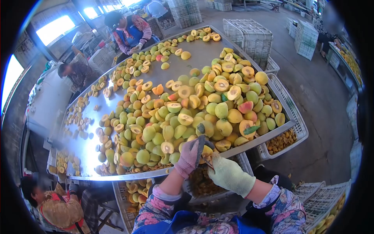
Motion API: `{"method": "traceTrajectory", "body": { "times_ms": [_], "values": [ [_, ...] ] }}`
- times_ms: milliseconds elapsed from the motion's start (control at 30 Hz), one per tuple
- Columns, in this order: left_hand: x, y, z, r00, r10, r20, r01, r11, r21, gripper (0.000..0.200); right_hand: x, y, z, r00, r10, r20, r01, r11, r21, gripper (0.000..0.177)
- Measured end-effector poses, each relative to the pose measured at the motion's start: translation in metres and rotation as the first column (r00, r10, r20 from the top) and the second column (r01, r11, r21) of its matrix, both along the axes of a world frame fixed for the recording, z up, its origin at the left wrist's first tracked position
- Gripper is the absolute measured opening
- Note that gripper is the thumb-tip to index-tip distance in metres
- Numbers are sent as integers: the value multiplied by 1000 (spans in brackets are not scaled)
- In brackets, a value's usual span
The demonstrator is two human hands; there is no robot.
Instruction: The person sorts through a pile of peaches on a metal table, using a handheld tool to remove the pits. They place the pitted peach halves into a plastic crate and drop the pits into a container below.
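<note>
My left hand (pixel 191 156), in a pink glove with a dark palm, is closed around a yellow peach half (pixel 206 153) just past the table's near edge. My right hand (pixel 232 176) wears a pale yellow-green glove. Its fingers are pinched on a thin tool (pixel 210 163) whose tip meets the peach; the glove hides most of it. Right behind my hands, a big heap of peaches (pixel 167 132), whole and halved, covers the metal table (pixel 156 80). Many halves lie cut side up with the brown pit showing.
Below the table edge stand crates, one with peach halves (pixel 136 191) and one with brownish scraps (pixel 282 142). Co-workers sit around the table, one person (pixel 130 33) at the far side, another (pixel 58 206) at lower left. Stacked white crates (pixel 249 39) stand behind.
</note>
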State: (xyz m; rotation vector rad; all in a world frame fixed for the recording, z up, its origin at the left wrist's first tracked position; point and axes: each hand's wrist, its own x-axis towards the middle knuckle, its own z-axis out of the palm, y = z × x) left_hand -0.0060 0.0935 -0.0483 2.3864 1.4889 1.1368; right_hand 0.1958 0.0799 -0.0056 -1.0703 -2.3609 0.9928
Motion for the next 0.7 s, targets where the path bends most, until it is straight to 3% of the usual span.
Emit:
{"method": "traceTrajectory", "body": {
  "times_ms": [33,100,133,200,233,267,300,333,367,400,433,500,533,567,600,633,700],
  "values": [
    [0,2,6,996,-50,80,57,994,-94,57,0,0,0,1000,-1,-1,1,1000,-2,39],
    [3,9,19,946,-184,267,233,959,-164,35,0,1,1,1000,-6,-25,5,1000,-14,37],
    [5,8,22,946,-183,267,232,959,-165,35,0,2,4,1000,-5,-25,5,1000,-15,37],
    [13,9,25,966,-158,205,154,987,36,28,2,4,16,993,-44,-105,12,958,-287,37],
    [16,8,28,966,-158,207,154,987,37,28,2,6,25,994,-43,-104,12,958,-286,37],
    [20,6,32,952,-143,271,141,990,27,24,2,8,37,990,-76,-122,-10,811,-584,37],
    [22,3,35,934,-127,334,130,991,14,23,2,9,42,985,-113,-130,-42,574,-818,37],
    [22,1,40,935,-122,334,127,992,8,23,1,8,36,985,-111,-129,-44,569,-821,37],
    [23,1,46,785,70,616,189,919,-345,25,1,9,24,995,-35,-97,-42,721,-692,35],
    [22,2,49,572,347,743,347,718,-603,30,1,8,16,997,1,-78,-49,786,-616,34],
    [22,2,49,573,349,742,346,718,-605,30,2,8,9,998,32,-53,-55,844,-533,33],
    [22,1,48,705,283,650,298,714,-634,39,2,5,7,995,92,-38,-98,957,-271,30],
    [23,1,49,707,284,648,299,710,-638,39,3,7,13,995,89,-40,-97,956,-276,30],
    [24,0,53,689,328,647,289,694,-660,37,6,10,24,995,61,-78,-94,819,-566,29],
    [25,-1,55,669,371,644,279,678,-680,36,7,12,33,994,24,-106,-99,598,-795,28],
    [24,-2,55,670,370,644,279,679,-679,36,8,11,36,994,23,-107,-100,599,-795,28],
    [23,-4,55,711,301,636,288,700,-653,39,10,11,38,976,-95,-198,-155,342,-927,21]
  ]
}}
